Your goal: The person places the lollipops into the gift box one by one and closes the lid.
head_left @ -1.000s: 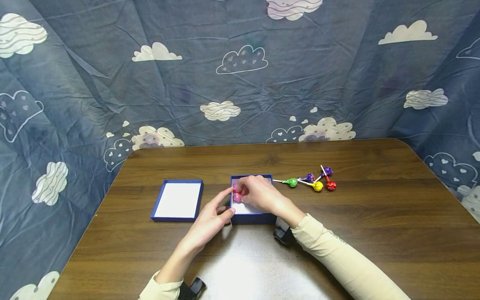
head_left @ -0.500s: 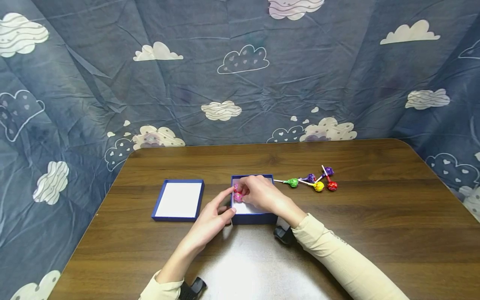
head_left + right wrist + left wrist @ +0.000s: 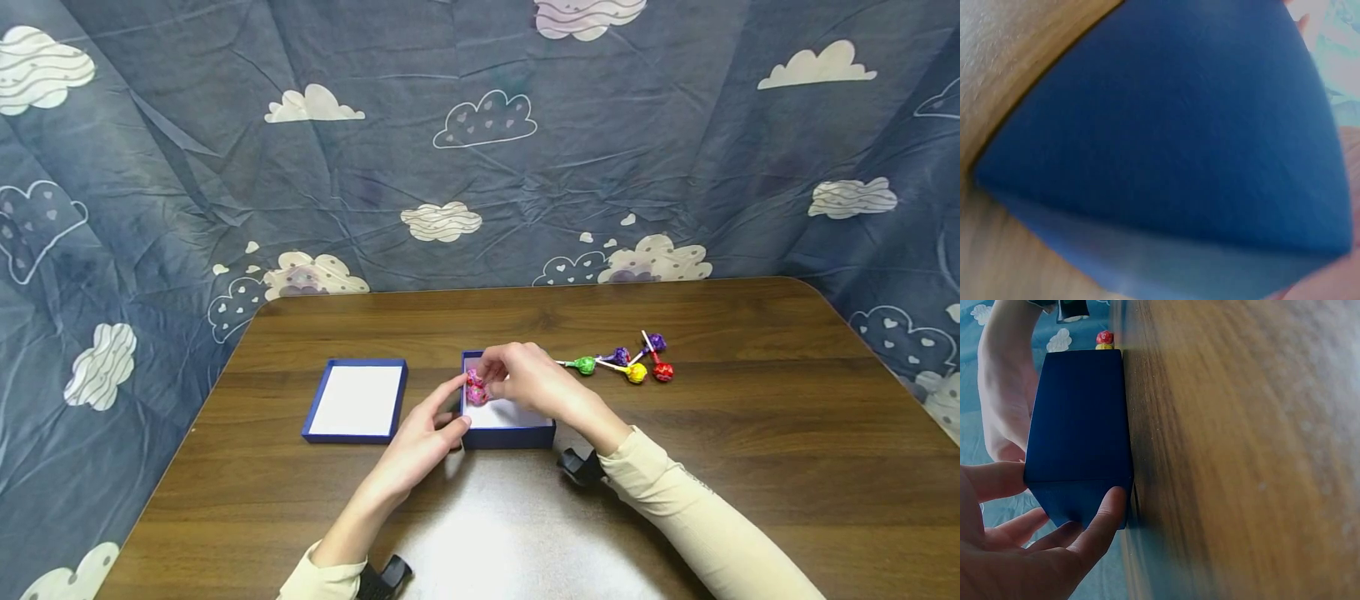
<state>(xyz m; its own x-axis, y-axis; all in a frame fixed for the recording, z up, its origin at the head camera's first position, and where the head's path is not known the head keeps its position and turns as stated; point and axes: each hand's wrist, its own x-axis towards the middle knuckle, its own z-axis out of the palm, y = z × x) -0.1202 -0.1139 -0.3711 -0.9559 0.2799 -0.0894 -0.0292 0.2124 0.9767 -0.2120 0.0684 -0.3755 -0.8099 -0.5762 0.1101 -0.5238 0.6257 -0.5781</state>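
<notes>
A blue box (image 3: 510, 437) with a white inside stands uncovered on the table. At its left end lie pink-wrapped lollipops (image 3: 477, 395); their sticks are hidden. My left hand (image 3: 416, 437) rests its fingertips against the box's left side, and in the left wrist view its fingers (image 3: 1102, 528) touch that end wall. Over the box hovers my right hand (image 3: 528, 382), fingers loosely bent just right of the pink lollipops, with nothing visibly held. The right wrist view is mostly filled by the blue box wall (image 3: 1179, 125).
Left of the box lies a blue-rimmed lid (image 3: 356, 401), white side up. To the right, several lollipops lie loosely: green (image 3: 585, 365), yellow (image 3: 636, 372), red (image 3: 663, 372) and purple (image 3: 657, 342). A cloud-patterned cloth (image 3: 480, 183) hangs behind the wooden table (image 3: 750, 433).
My right hand has drawn back slightly up and to the right, with its fingers coming off the pink lollipops. The left hand and the box have stayed put.
</notes>
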